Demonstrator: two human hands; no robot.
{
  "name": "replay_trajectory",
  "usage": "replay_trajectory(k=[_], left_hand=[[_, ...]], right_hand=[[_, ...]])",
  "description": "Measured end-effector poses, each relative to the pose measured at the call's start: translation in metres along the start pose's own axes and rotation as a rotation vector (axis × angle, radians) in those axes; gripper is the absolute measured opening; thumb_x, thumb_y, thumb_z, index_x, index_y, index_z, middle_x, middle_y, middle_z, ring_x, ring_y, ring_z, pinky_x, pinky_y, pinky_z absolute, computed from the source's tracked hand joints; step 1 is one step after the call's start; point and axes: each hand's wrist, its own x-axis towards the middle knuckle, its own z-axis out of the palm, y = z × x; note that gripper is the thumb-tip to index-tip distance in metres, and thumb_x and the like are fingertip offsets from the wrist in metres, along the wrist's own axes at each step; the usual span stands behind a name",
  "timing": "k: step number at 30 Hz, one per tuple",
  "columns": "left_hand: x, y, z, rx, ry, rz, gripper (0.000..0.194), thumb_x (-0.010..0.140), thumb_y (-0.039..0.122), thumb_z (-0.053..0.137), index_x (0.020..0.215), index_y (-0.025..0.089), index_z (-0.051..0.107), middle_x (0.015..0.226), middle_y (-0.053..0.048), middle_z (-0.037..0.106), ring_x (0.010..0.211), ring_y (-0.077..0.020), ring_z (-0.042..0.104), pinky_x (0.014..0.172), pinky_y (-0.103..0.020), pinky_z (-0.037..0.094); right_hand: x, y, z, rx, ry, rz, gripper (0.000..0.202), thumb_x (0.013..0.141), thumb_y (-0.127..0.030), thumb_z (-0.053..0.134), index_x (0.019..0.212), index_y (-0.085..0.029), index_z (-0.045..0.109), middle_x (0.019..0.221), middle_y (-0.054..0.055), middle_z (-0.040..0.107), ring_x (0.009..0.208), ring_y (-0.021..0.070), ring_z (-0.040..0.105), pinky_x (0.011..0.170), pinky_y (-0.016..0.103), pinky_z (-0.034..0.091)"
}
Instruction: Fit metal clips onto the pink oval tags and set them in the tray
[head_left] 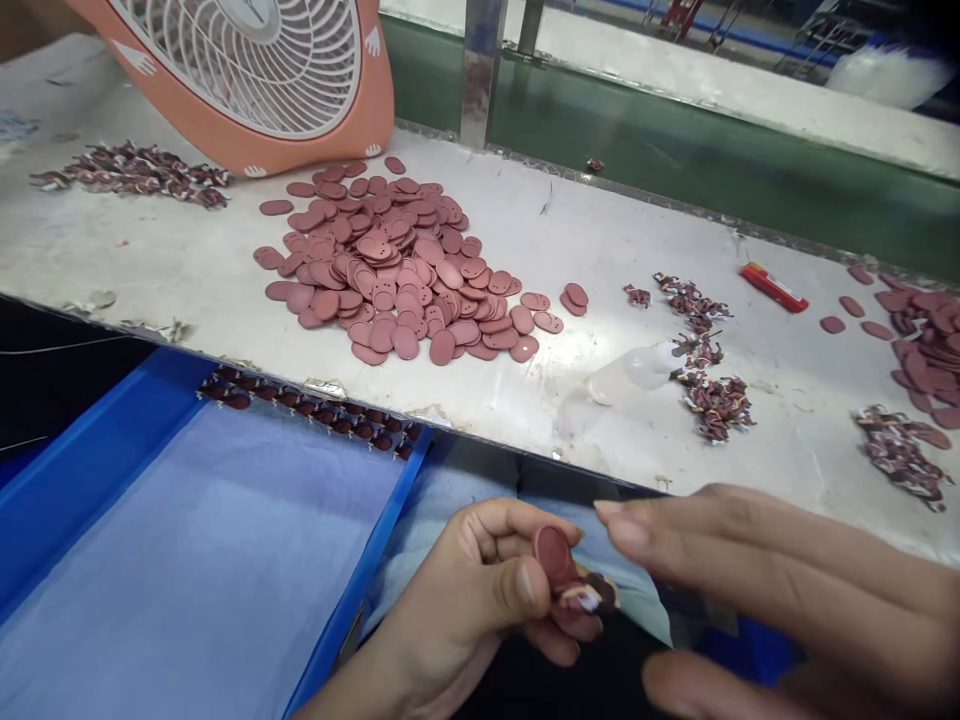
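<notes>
My left hand (480, 585) is closed on a small figurine on an oval base; thumb and fingers pinch it above my lap. The figurine's reddish-brown oval base (553, 556) faces up, and its small dark, tan and white figure (592, 596) sticks out to the right. My right hand (780, 590) is just to the right, apart from it, fingers stretched out and slightly blurred; nothing shows between them. Beyond both hands, loose oval bases (405, 290) lie heaped on the worktable, and small unmounted figures (716, 405) lie in a clump to the right.
An orange fan (315, 150) stands at the back left, beside another figure pile (150, 175). At lower left, a blue tray (315, 640) holds rows of figurines on bases (322, 412). A clear bottle (634, 372) and a red lighter (774, 287) lie on the worktable (510, 410).
</notes>
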Motion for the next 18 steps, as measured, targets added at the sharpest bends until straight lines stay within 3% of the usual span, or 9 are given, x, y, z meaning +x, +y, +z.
replay_trajectory(k=[3, 8, 14, 18], left_hand=[[0.002, -0.003, -0.007, -0.050, 0.042, -0.029, 0.028, 0.069, 0.040, 0.087, 0.087, 0.019, 0.079, 0.076, -0.002, 0.077, 0.061, -0.0100, 0.071, 0.052, -0.015, 0.058], [0.002, -0.004, -0.012, -0.032, 0.046, -0.036, 0.018, 0.082, 0.034, 0.078, 0.087, 0.017, 0.078, 0.074, -0.001, 0.074, 0.062, -0.0081, 0.070, 0.053, -0.014, 0.059], [0.001, 0.000, -0.010, 0.002, 0.069, -0.003, 0.029, 0.073, 0.042, 0.084, 0.085, 0.016, 0.078, 0.073, -0.002, 0.073, 0.060, -0.0083, 0.068, 0.050, -0.015, 0.059], [0.001, 0.001, -0.011, 0.020, 0.063, 0.018, 0.035, 0.068, 0.048, 0.086, 0.081, 0.017, 0.077, 0.078, -0.004, 0.075, 0.058, -0.0081, 0.066, 0.048, -0.015, 0.058]], right_hand=[[0.005, 0.004, 0.002, 0.083, 0.028, 0.084, 0.032, 0.096, -0.027, 0.062, 0.128, -0.022, 0.060, 0.100, 0.005, 0.073, 0.082, 0.0159, 0.071, 0.072, 0.021, 0.060], [0.016, 0.003, 0.010, 0.256, -0.075, 0.150, 0.030, 0.092, -0.017, 0.066, 0.121, -0.024, 0.064, 0.091, -0.002, 0.069, 0.076, 0.0068, 0.064, 0.069, 0.012, 0.053], [0.019, 0.002, 0.018, 0.335, -0.052, 0.160, 0.022, 0.094, -0.015, 0.065, 0.116, -0.019, 0.067, 0.082, -0.002, 0.067, 0.069, 0.0065, 0.061, 0.061, 0.015, 0.049], [0.020, 0.003, 0.024, 0.403, -0.042, 0.171, 0.023, 0.093, -0.010, 0.064, 0.111, -0.023, 0.067, 0.079, -0.004, 0.067, 0.068, 0.0068, 0.061, 0.060, 0.016, 0.047]])
